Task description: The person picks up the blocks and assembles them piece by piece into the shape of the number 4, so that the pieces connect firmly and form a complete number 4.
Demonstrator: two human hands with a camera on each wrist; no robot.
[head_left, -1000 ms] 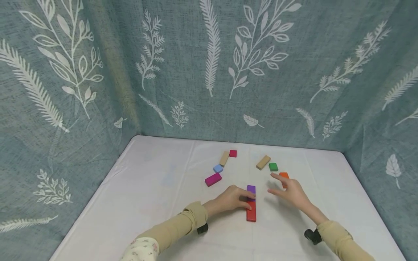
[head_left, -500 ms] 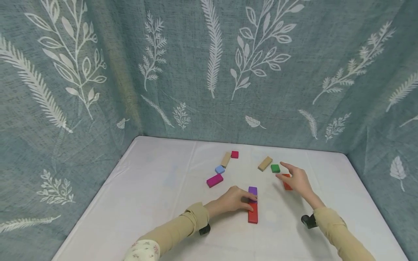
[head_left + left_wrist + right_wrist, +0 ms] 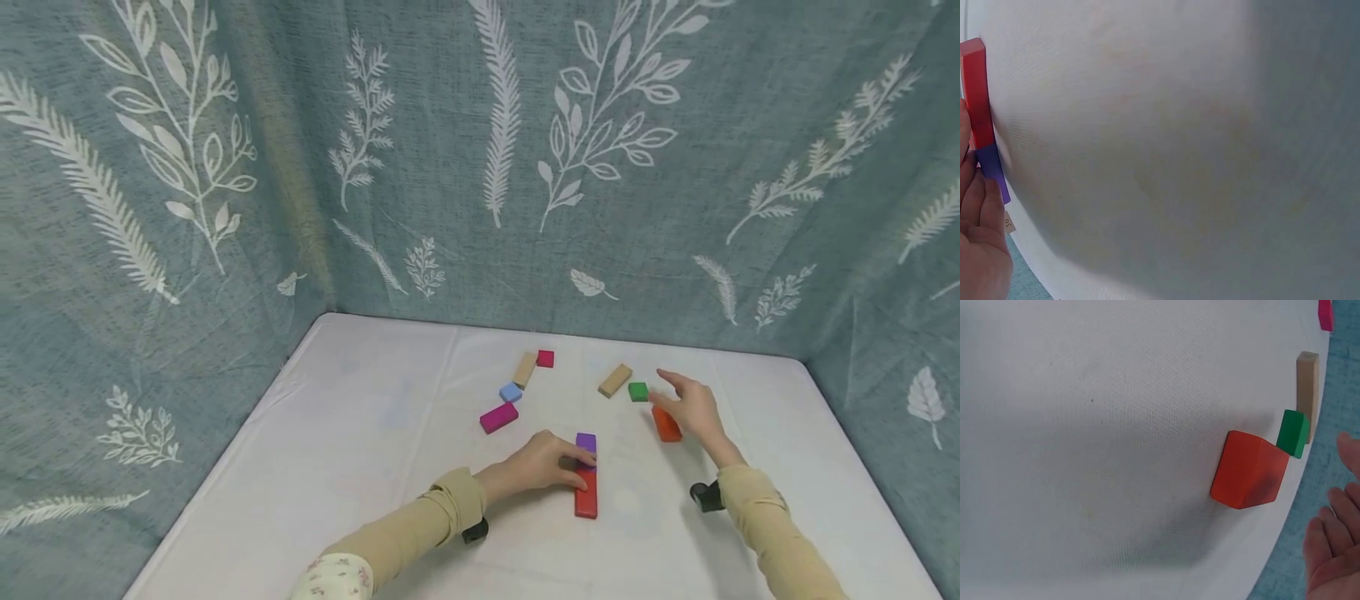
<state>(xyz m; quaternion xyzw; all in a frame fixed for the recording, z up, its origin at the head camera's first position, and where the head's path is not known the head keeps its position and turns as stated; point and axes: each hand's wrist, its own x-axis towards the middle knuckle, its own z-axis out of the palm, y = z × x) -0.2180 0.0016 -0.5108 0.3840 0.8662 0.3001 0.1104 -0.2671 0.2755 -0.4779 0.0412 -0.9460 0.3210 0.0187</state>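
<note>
The left hand (image 3: 536,462) touches the red block (image 3: 587,502) and the purple block (image 3: 587,440) at its far end; whether it grips, I cannot tell. The right hand (image 3: 693,408), fingers spread and holding nothing, seems to be reaching for the orange block (image 3: 667,427), beyond and right of the red block; picking that up would call for closing on it.

A passage lies between the red block (image 3: 587,502) and the orange block (image 3: 667,426). The left hand (image 3: 538,461) obstructs the red block's left side; the green block (image 3: 638,392) stands near the orange block's far end.
</note>
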